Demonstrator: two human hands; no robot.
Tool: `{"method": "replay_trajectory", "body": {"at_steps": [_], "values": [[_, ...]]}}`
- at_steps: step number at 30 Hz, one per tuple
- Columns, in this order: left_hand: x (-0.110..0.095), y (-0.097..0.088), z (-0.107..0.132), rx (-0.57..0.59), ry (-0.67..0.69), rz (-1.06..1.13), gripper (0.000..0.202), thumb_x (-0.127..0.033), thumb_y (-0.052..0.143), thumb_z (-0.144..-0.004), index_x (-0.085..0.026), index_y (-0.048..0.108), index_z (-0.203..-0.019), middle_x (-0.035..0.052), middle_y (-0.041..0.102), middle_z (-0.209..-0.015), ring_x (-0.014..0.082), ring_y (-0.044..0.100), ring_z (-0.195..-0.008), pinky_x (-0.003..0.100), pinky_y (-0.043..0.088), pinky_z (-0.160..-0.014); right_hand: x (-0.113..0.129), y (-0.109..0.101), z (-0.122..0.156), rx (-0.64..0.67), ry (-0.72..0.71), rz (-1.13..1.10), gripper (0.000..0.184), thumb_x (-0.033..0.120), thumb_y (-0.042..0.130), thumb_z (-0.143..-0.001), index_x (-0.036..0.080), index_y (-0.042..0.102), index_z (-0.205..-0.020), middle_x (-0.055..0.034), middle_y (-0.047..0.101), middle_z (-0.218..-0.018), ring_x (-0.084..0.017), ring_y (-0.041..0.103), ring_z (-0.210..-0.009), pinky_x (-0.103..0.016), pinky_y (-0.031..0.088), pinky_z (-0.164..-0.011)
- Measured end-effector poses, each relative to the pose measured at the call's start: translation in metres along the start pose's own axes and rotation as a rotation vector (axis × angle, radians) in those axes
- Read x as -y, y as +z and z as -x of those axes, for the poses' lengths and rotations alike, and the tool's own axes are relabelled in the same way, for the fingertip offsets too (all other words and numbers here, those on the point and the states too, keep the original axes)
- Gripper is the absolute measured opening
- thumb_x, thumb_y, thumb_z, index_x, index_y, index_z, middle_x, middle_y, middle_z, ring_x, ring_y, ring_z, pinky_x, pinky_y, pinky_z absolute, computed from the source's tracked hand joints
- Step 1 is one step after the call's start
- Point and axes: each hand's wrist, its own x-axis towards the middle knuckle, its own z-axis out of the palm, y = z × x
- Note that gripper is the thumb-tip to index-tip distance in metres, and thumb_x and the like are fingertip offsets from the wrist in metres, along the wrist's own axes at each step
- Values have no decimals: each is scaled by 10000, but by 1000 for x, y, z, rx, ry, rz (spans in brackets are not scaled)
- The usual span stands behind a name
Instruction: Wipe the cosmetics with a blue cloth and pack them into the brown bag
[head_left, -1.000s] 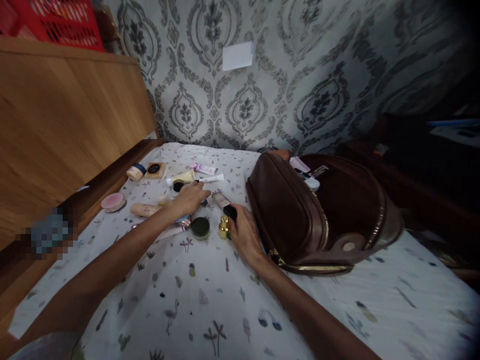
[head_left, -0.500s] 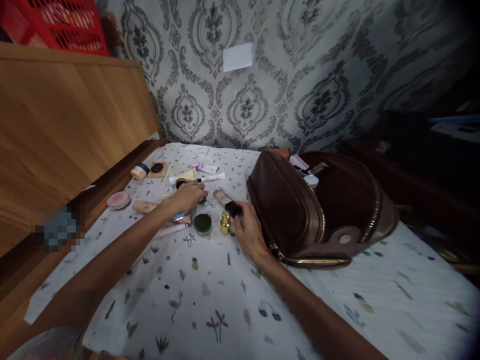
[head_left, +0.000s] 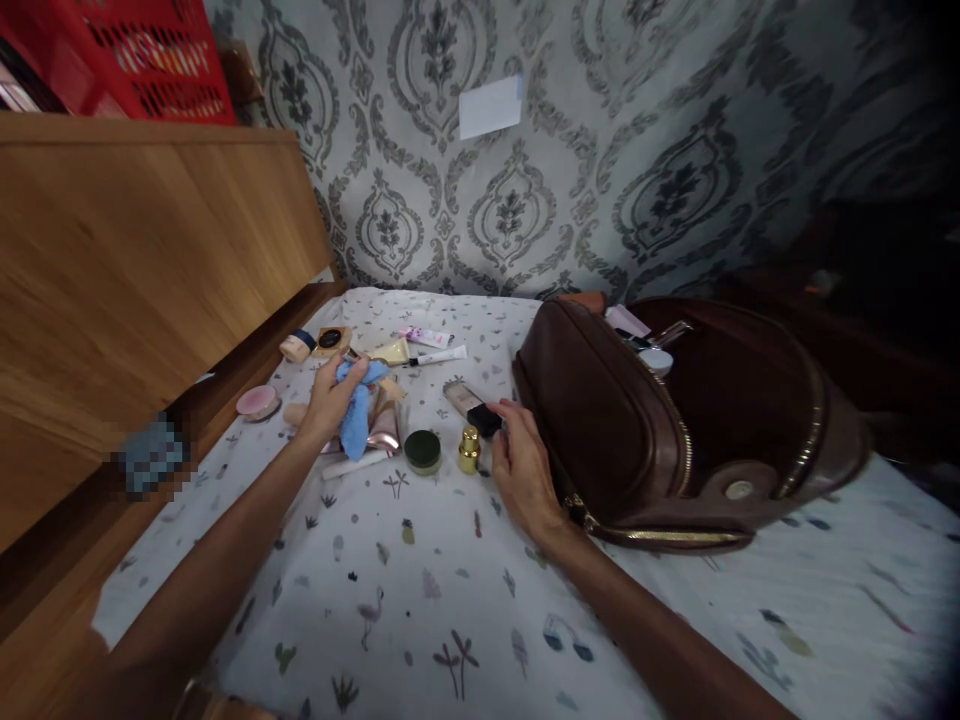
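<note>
My left hand [head_left: 328,400] is closed on a crumpled blue cloth [head_left: 357,405] and holds it up over the makeup items. Beneath the cloth lie a shiny pinkish tube [head_left: 385,422] and a slim white tube [head_left: 358,464], both partly covered. My right hand [head_left: 523,465] rests beside the bag with its fingers loosely bent and apart. Its fingertips are at the black cap of a foundation bottle [head_left: 466,402], which lies on its side; contact is hard to make out. Between the hands stand a dark green-lidded jar [head_left: 423,452] and a small gold bottle [head_left: 469,450].
A brown leather bag [head_left: 600,420] gapes at right with cosmetics inside. Farther back are a yellow tube [head_left: 392,351], a white tube [head_left: 439,355] and a floral tube [head_left: 426,336]. A pink compact [head_left: 258,402] lies left, near the wooden cabinet [head_left: 157,260].
My left hand has moved left and lifted the blue cloth into clear view. My right hand stays by the foundation bottle. The camera view has shifted slightly.
</note>
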Motion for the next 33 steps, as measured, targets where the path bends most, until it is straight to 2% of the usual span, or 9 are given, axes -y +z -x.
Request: {"method": "replay_trajectory", "body": {"at_steps": [3, 7, 11, 16, 21, 25, 28, 30, 33], "values": [[-2, -2, 13, -52, -115, 180, 479, -604, 726, -750, -171, 643, -937, 2, 676, -792, 138, 640, -636, 227, 537, -578, 7, -5, 0, -55, -79, 46, 376, 96, 381, -927, 213, 577, -1226, -124, 567, -1296, -254, 558, -1233, -488, 477, -1047], [-19, -2, 37, -33, -204, 303, 510, -621, 766, -705, -174, 651, -921, -13, 659, -687, 125, 622, -546, 210, 521, -498, 33, -15, 3, -119, -321, 117, 339, 81, 427, -962, 212, 588, -1229, -135, 610, -1237, -265, 582, -1152, -486, 514, -969], [-40, 4, 63, 55, -268, 375, 510, -622, 783, -682, -184, 644, -905, -18, 649, -658, 136, 621, -532, 223, 518, -477, 69, -17, 14, -22, -454, 60, 363, 69, 490, -959, 192, 534, -1298, -139, 641, -1162, -247, 611, -1095, -423, 548, -930], [-47, 16, 92, 304, -268, 374, 399, -572, 729, -774, -191, 672, -878, 8, 664, -702, 157, 631, -610, 271, 546, -603, 90, -9, 33, 149, -239, -90, 367, 187, 490, -996, 193, 468, -1362, -139, 657, -1192, -242, 650, -1082, -384, 573, -904], [-42, 21, 101, 547, -58, 153, 306, -491, 629, -884, -188, 672, -887, 29, 658, -805, 171, 611, -720, 273, 497, -671, 86, -3, 43, 336, 60, -346, 394, 237, 449, -998, 217, 445, -1392, -85, 697, -1120, -179, 698, -850, -281, 580, -716], [-34, 8, 86, 428, 126, -184, 294, -447, 521, -957, -184, 645, -920, 19, 658, -822, 181, 616, -778, 287, 478, -749, 85, 1, 45, 383, 194, -402, 329, 307, 433, -1003, 186, 507, -1300, 4, 631, -739, -146, 612, -608, -250, 519, -582], [-24, -8, 70, 247, 222, -526, 270, -417, 478, -971, -196, 633, -966, 49, 687, -940, 227, 639, -889, 329, 468, -825, 85, 3, 48, 389, 255, -397, 333, 360, 429, -1004, 173, 527, -1262, 8, 604, -709, -150, 606, -616, -260, 505, -590], [-15, -18, 61, 203, 198, -724, 280, -434, 468, -967, -204, 626, -945, 64, 693, -938, 256, 644, -889, 354, 468, -810, 84, 5, 49, 400, 282, -399, 357, 383, 434, -999, 176, 526, -1275, -5, 616, -748, -155, 616, -646, -272, 506, -606], [-5, -24, 56, 253, 82, -876, 301, -497, 499, -944, -220, 618, -943, 56, 704, -870, 285, 657, -850, 359, 468, -748, 80, 7, 51, 409, 331, -426, 389, 425, 444, -992, 186, 523, -1289, -16, 626, -787, -159, 621, -661, -288, 515, -626]]}}
